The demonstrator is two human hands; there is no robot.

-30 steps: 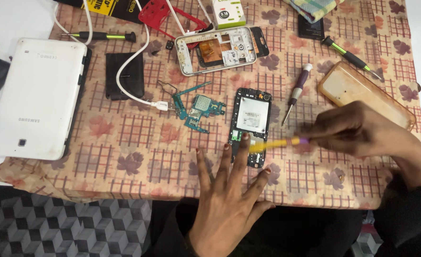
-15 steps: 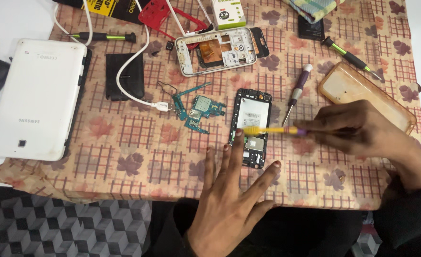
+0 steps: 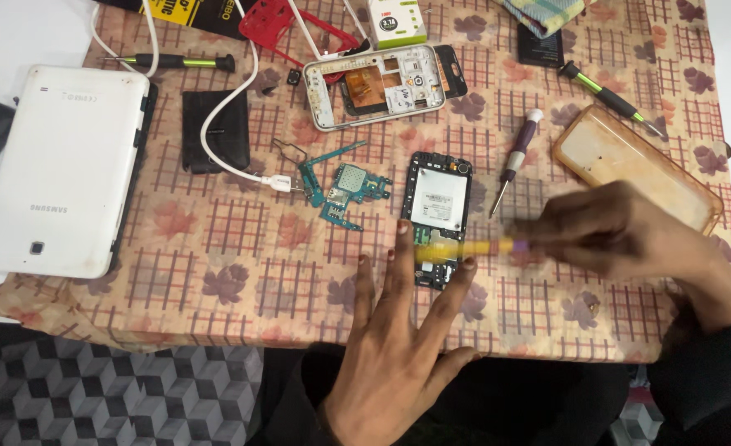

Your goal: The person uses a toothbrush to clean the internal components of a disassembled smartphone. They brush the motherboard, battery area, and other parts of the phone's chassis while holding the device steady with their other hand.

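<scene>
My left hand (image 3: pixel 394 330) lies flat on the patterned cloth with fingers spread, its fingertips pressing the lower end of an opened black phone (image 3: pixel 438 206). My right hand (image 3: pixel 621 235) grips a yellow brush with a purple collar (image 3: pixel 465 248) and holds its head over the phone's lower part. The brush is blurred by motion. A green circuit board (image 3: pixel 341 188) lies just left of the phone.
A white tablet (image 3: pixel 60 169) lies at the left edge. A white phone frame (image 3: pixel 378 87), a purple screwdriver (image 3: pixel 516 157), a green-black screwdriver (image 3: pixel 609 99), an orange clear case (image 3: pixel 630 161), a black pad (image 3: pixel 217 128) and a white cable (image 3: pixel 225 116) surround the work spot.
The brush swept up over the phone's middle and has come back down to its lower part. My left fingers shifted slightly along the phone's bottom edge.
</scene>
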